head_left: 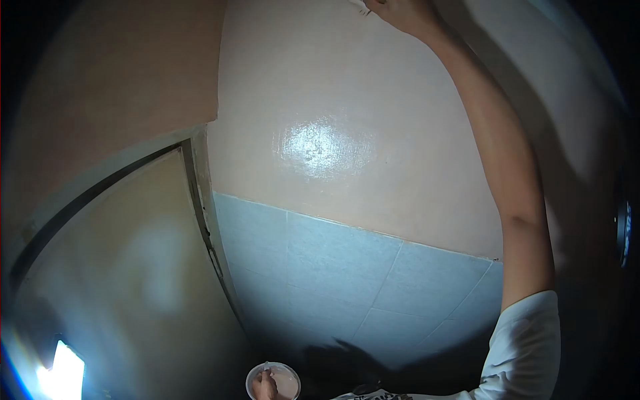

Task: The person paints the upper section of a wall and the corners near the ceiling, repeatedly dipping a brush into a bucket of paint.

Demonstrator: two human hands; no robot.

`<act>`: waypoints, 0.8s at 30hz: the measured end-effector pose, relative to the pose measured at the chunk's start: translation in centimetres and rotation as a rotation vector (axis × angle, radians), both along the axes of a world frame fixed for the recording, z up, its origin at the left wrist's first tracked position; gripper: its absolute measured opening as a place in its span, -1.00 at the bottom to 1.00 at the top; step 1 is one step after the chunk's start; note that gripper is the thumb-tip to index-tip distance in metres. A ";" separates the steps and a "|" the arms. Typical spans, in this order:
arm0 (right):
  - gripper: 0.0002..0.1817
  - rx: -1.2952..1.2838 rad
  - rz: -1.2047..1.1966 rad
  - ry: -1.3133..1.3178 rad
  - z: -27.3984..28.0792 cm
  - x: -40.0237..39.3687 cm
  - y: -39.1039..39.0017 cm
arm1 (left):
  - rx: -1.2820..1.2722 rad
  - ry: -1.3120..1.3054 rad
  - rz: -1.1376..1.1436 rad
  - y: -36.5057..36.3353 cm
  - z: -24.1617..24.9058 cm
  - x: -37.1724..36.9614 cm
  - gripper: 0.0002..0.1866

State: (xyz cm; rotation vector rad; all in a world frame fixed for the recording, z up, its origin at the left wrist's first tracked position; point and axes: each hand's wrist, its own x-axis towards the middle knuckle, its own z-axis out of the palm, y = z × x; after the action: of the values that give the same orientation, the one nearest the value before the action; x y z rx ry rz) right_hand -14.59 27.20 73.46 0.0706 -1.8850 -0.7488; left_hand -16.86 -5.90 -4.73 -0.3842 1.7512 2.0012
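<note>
My right hand is raised at the top edge of the view, its arm stretched up in front of the wall. Its fingers are closed on what looks like a paintbrush, pale and partly cut off by the frame, close to the wall's upper part. Low in the view, my left hand grips the rim of a round plastic tub, with the thumb over its inside. Pale pink paint fills the tub. A wet-looking shiny patch shows on the wall.
Blue-grey tiles cover the lower wall. A door in a worn frame stands on the left, below a brownish wall. A bright lamp shines at the lower left. Shadows darken the right side.
</note>
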 end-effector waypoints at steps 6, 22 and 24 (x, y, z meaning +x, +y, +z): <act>-0.89 0.388 0.044 0.081 -2.7 -4.2 2.6 | 0.007 0.021 0.044 -0.8 -2.1 0.0 -0.74; -0.86 0.097 0.096 0.039 5.6 -5.5 -1.9 | -0.110 -0.025 0.085 -2.1 -7.1 -0.7 -0.22; -0.85 0.035 -0.170 0.107 7.0 -4.8 -2.9 | -0.104 -0.034 0.112 -2.1 -5.9 0.0 -0.25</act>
State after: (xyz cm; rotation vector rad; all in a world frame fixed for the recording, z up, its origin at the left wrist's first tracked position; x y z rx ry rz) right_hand -19.39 24.34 80.51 -0.1066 -1.7916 -0.8843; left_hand -16.90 -7.99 -10.66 -0.5592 1.8546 1.9719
